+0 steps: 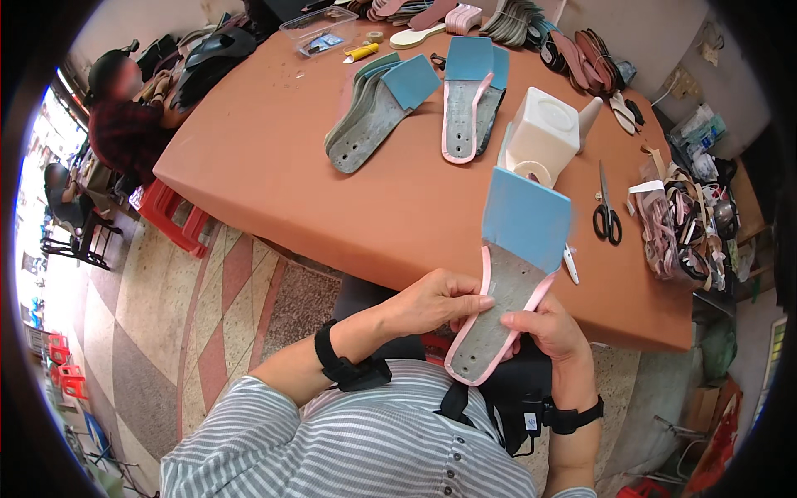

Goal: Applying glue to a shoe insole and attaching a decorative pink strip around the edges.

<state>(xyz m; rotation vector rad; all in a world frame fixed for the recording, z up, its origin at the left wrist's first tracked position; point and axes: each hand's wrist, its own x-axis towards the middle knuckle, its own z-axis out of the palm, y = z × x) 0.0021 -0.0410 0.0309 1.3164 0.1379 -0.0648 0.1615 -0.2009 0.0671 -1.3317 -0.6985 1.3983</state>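
Observation:
Between my two hands I hold a shoe insole [508, 278], grey at the heel with a blue front part and small holes near its heel end. A pink edging strip [486, 274] runs round the rim of its grey part. My left hand [448, 297] pinches the left edge, thumb on top and fingers curled beneath. On the opposite edge, my right hand [550, 325] grips with its thumb pressed on the grey face; its fingers are partly hidden underneath. The insole's blue end lies over the table edge, near a white pen-like tool [570, 264].
On the brown table [274, 141] are stacked insoles [365, 124], a pink-edged insole [459, 116], a white container [550, 124], black-handled scissors [607, 217], a yellow cutter [361, 53] and a clear tray [320, 33]. Bundled straps [664, 224] sit at right. A person [129, 124] works at far left.

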